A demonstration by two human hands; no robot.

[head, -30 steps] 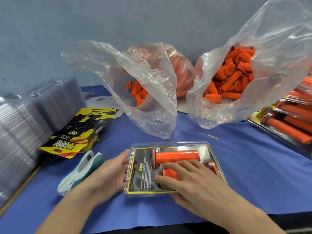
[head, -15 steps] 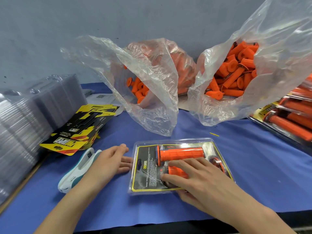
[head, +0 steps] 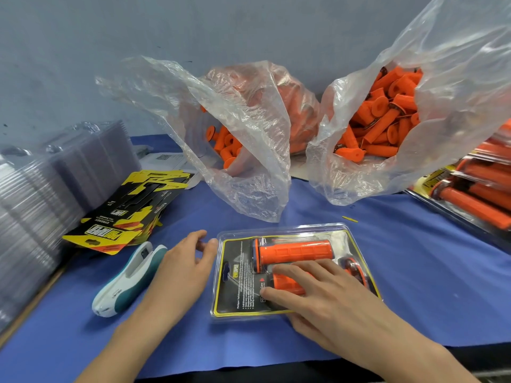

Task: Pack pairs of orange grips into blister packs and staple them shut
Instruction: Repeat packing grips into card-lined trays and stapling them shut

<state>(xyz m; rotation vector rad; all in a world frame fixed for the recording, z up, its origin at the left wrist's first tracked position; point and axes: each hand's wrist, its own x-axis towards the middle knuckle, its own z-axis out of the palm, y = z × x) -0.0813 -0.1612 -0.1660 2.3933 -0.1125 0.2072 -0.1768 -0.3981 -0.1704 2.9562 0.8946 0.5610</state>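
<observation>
Clear plastic blister pack (head: 356,246) flat on blue cloth-covered table (head: 414,272), two ribbed orange grips (head: 296,251) inside, long axes left-right (upper flange left). Right hand (head: 326,291) flat, fingers spread on pack. Left hand (head: 184,265) relaxed, between pack and white-teal stapler (head: 128,277).

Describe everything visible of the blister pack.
The blister pack is clear glossy plastic over a black, yellow-edged card, lying flat on the blue cloth. Two orange grips lie inside, side by side, the near one mostly hidden. The right hand rests on top; the left hand is beside its left edge.
</observation>
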